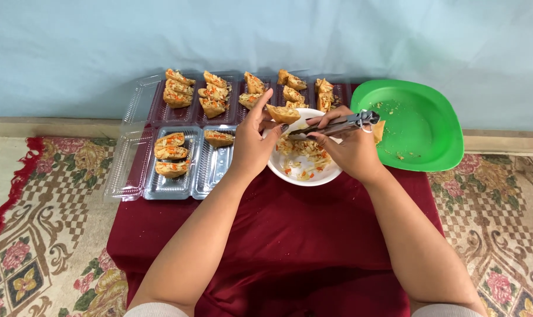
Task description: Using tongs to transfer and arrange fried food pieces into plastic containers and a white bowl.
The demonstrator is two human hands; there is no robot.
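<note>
My left hand [252,144] holds a stuffed fried tofu piece [283,113] by its fingertips over a white bowl [331,174]. Shredded vegetable filling [302,154] with orange bits lies in the bowl. Metal tongs [340,124] sit gripped in my right hand [351,151], their tips pointing left toward the tofu piece. Both hands hover above the bowl on a low table under a dark red cloth [278,235].
Clear plastic trays [187,141] at the left and back hold several filled tofu pieces [171,154]. A green plate [422,126] with crumbs stands at the right. A patterned rug [43,235] surrounds the table, and a pale blue wall [266,35] rises behind.
</note>
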